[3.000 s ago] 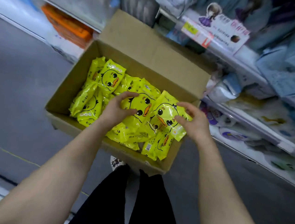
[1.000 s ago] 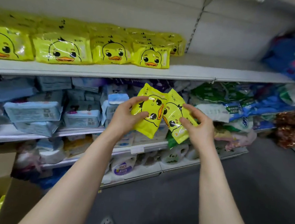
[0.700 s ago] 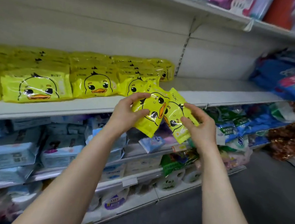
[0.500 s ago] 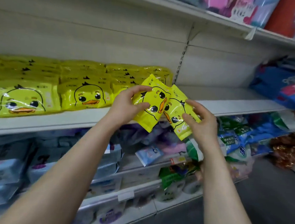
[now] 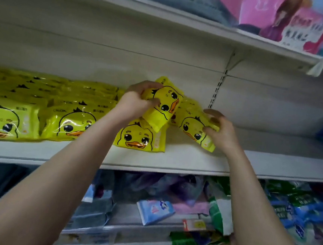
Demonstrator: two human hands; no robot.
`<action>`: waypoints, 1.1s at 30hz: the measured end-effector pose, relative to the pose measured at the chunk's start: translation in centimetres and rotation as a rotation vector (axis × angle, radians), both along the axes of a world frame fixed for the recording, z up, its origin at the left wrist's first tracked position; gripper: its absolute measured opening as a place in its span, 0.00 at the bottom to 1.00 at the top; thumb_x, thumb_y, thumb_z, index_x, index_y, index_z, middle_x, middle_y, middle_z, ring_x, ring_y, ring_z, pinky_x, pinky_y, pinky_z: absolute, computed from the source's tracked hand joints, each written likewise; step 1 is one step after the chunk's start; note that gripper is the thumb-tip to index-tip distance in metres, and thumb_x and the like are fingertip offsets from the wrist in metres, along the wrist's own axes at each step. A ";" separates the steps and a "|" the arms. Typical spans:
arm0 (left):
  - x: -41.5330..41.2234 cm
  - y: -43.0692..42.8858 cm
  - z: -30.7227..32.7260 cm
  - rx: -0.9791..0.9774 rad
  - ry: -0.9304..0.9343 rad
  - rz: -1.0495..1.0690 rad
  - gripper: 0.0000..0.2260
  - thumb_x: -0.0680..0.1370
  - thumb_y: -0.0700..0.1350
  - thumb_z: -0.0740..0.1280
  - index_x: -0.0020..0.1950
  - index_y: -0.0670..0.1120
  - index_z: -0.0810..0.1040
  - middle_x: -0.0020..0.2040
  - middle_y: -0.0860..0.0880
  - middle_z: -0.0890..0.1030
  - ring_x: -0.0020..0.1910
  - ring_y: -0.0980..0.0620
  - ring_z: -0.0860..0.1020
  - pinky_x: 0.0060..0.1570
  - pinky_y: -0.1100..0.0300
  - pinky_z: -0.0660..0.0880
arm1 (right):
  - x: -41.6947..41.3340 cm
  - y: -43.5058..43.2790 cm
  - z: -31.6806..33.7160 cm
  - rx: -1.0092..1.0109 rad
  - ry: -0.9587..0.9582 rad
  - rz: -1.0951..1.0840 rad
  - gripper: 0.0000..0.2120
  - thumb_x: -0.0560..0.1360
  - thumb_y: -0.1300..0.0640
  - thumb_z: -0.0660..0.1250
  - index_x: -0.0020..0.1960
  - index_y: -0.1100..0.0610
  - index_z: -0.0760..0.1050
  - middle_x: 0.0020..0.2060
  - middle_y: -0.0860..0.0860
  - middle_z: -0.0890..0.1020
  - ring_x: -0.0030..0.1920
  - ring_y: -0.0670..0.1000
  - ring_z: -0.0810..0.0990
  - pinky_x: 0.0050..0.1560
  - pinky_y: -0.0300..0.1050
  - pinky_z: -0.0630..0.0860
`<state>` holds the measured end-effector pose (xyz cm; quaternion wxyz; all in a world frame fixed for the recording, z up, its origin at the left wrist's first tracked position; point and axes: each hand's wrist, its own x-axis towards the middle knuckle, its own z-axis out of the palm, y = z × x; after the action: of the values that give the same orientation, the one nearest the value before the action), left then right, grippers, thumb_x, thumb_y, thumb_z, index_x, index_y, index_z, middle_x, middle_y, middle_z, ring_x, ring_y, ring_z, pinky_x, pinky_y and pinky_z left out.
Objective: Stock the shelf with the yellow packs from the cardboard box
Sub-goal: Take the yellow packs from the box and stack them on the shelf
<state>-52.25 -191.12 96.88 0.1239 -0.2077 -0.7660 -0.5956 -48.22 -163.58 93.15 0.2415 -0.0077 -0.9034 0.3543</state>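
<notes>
Yellow packs printed with a duck face lie in rows on the white shelf, filling its left part from the front edge back toward the rear wall. The last pack of the front row sits near the middle of that edge. Just above it, the left grip is clenched round one more pack, the turned pack, with fingers over the top end and thumb across the face, so the duck lies sideways. To its right, the right grip pinches the right end of a slanted pack, which tilts down toward the front edge. Whether its lower corner touches the shelf cannot be told. The two held packs overlap where they meet, near the slotted upright on the rear wall. The right part of the shelf is bare white board. On the shelf above stands a pink package. Below, blurred, lie a blue pack and a green and white pack among other goods.
</notes>
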 end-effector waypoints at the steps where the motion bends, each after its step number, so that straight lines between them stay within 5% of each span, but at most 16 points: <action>1: -0.5 0.3 0.1 0.010 0.000 0.026 0.18 0.74 0.40 0.72 0.61 0.56 0.79 0.60 0.55 0.78 0.57 0.55 0.77 0.52 0.63 0.75 | -1.0 0.3 0.1 0.011 -0.012 0.024 0.27 0.68 0.65 0.73 0.59 0.40 0.75 0.55 0.47 0.80 0.54 0.48 0.80 0.59 0.48 0.76; 4: -1.7 0.7 0.1 0.025 0.017 0.095 0.19 0.74 0.39 0.72 0.62 0.54 0.78 0.60 0.55 0.78 0.58 0.59 0.74 0.50 0.74 0.70 | -3.6 1.0 0.2 0.044 -0.038 0.097 0.24 0.69 0.69 0.73 0.57 0.46 0.78 0.53 0.50 0.80 0.53 0.48 0.79 0.54 0.39 0.73; 9: -2.9 1.2 -0.2 -0.006 0.026 0.150 0.19 0.73 0.39 0.73 0.63 0.52 0.78 0.62 0.53 0.79 0.63 0.56 0.74 0.62 0.63 0.70 | -7.1 1.5 0.9 0.084 -0.098 0.233 0.20 0.70 0.69 0.72 0.56 0.50 0.79 0.53 0.47 0.80 0.53 0.45 0.76 0.44 0.26 0.67; 13: -3.3 1.8 -0.2 -0.043 0.052 0.180 0.20 0.72 0.40 0.73 0.62 0.54 0.79 0.63 0.54 0.79 0.64 0.55 0.74 0.65 0.60 0.70 | -9.1 1.4 0.4 0.047 -0.109 0.308 0.23 0.68 0.71 0.73 0.49 0.43 0.76 0.53 0.48 0.81 0.55 0.47 0.78 0.55 0.40 0.72; 16: -3.2 2.4 -0.1 -0.059 0.050 0.157 0.20 0.73 0.39 0.73 0.61 0.56 0.79 0.62 0.56 0.79 0.63 0.57 0.75 0.63 0.61 0.71 | -10.1 1.6 -0.7 0.091 -0.054 0.274 0.21 0.68 0.68 0.74 0.54 0.47 0.80 0.56 0.52 0.81 0.58 0.52 0.79 0.60 0.45 0.72; 20: -3.0 3.8 0.4 -0.131 0.079 0.097 0.20 0.73 0.39 0.72 0.61 0.57 0.78 0.61 0.58 0.79 0.61 0.60 0.75 0.61 0.66 0.70 | -10.2 2.6 -1.2 0.136 0.031 0.213 0.23 0.67 0.63 0.76 0.61 0.52 0.80 0.53 0.55 0.78 0.53 0.53 0.78 0.55 0.39 0.70; 23: -2.8 5.5 0.9 -0.203 0.081 0.047 0.20 0.74 0.39 0.72 0.62 0.57 0.77 0.62 0.59 0.77 0.62 0.61 0.73 0.61 0.66 0.67 | -9.4 3.6 -1.4 -0.041 0.123 0.120 0.19 0.71 0.64 0.73 0.61 0.53 0.79 0.47 0.53 0.78 0.47 0.50 0.76 0.45 0.32 0.66; 29: -3.5 9.5 0.6 -0.426 0.065 -0.015 0.21 0.73 0.39 0.72 0.58 0.62 0.77 0.65 0.58 0.75 0.65 0.56 0.72 0.61 0.63 0.68 | -7.4 4.3 -3.6 -0.280 0.264 -0.124 0.16 0.73 0.68 0.63 0.56 0.55 0.81 0.39 0.50 0.79 0.39 0.49 0.76 0.42 0.26 0.69; 33: -3.5 11.2 -0.2 -0.585 0.061 -0.080 0.21 0.72 0.36 0.72 0.57 0.60 0.78 0.61 0.59 0.75 0.61 0.58 0.71 0.54 0.66 0.68 | -6.5 5.1 -4.6 -0.393 0.319 -0.193 0.15 0.73 0.68 0.64 0.52 0.52 0.81 0.35 0.48 0.78 0.36 0.49 0.74 0.43 0.40 0.72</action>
<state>-55.79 -179.88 96.72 0.0584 -0.2824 -0.8923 -0.3474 -54.75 -158.45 88.52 0.4072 -0.0847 -0.7628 0.4951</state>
